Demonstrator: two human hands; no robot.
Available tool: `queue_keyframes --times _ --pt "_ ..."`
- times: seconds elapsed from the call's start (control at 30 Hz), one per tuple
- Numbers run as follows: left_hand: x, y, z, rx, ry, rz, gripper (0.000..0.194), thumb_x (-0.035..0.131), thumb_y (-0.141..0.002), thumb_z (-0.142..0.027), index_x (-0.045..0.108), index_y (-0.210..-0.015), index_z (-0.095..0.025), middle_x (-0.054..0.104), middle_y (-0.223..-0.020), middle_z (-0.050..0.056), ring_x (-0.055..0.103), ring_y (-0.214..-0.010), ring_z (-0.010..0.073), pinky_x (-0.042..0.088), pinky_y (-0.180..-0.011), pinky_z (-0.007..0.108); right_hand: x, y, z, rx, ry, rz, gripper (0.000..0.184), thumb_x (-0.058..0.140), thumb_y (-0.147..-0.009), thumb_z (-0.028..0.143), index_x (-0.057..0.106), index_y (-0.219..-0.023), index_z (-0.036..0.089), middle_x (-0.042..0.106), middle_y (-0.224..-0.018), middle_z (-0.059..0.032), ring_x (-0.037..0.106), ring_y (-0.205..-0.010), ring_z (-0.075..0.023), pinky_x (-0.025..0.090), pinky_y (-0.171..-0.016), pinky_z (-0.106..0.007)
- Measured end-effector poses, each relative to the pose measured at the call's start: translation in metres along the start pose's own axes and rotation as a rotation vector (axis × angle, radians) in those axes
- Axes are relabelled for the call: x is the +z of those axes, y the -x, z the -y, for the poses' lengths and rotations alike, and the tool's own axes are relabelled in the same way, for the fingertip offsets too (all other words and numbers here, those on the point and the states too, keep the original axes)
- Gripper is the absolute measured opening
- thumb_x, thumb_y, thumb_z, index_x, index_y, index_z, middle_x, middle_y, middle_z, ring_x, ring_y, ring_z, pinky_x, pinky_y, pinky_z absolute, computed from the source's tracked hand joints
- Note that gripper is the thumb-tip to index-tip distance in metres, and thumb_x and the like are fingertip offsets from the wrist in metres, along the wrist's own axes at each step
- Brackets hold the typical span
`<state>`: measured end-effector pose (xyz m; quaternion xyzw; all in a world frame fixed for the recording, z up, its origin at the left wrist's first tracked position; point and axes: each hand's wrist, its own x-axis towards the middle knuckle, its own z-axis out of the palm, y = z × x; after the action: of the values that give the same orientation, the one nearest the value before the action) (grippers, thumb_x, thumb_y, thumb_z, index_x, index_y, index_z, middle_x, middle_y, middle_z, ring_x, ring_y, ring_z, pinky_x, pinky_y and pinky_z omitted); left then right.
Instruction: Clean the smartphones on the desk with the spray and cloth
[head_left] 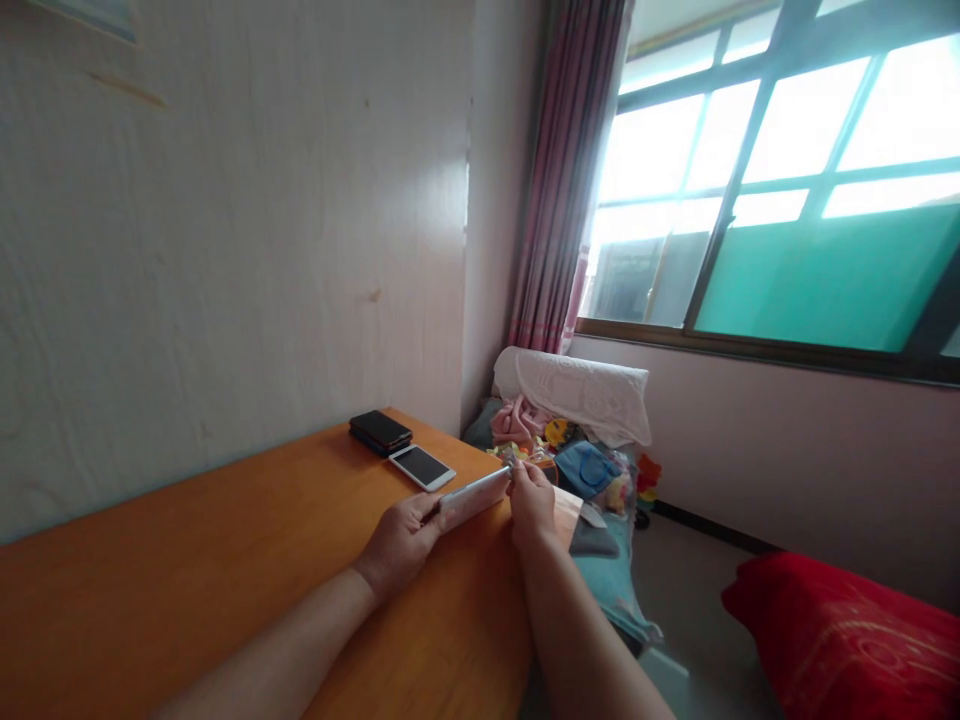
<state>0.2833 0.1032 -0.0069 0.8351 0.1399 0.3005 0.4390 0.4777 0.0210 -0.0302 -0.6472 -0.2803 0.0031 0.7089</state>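
Observation:
My left hand [405, 541] grips a silver phone [474, 497] by its lower end and holds it on edge just above the orange wooden table [225, 560]. My right hand [531, 497] is pinched at the phone's upper end, fingers closed on a small thin tool that I cannot make out. A white phone [421, 467] lies face up on the table just beyond my hands. Behind it sits a dark phone [380, 432], apparently stacked on another.
A white wall runs along the table's far side. Past the table's right end lies a pile of cloths, toys and a white-covered bundle [577, 395] under the window [780, 190] and pink curtain [562, 180]. A red cushion [847, 635] sits at lower right.

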Motion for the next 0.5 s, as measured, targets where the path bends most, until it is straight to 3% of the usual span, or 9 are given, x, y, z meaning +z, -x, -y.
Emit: queue_keyframes --times 0.17,0.5 --pt "-0.001 0.000 0.003 -0.054 0.047 0.002 0.035 0.058 -0.084 -0.042 0.073 -0.103 -0.016 0.073 -0.099 0.005 0.063 -0.092 0.0234 0.045 -0.082 0.025 0.000 0.005 0.004 0.076 0.220 -0.023 0.039 0.034 -0.089 0.046 0.062 -0.084 0.020 0.065 -0.073 -0.0051 0.059 -0.066 -0.0189 0.043 -0.060 -0.027" --pt "-0.019 0.027 0.003 -0.240 0.136 -0.142 0.043 0.063 -0.078 -0.050 0.073 -0.101 -0.015 0.073 -0.086 0.003 0.063 -0.083 0.0219 0.047 -0.072 0.025 0.003 0.021 0.025 0.107 0.628 0.181 0.029 0.046 -0.086 0.042 0.066 -0.078 0.023 0.071 -0.082 -0.0080 0.063 -0.080 -0.0224 0.040 -0.065 -0.029"
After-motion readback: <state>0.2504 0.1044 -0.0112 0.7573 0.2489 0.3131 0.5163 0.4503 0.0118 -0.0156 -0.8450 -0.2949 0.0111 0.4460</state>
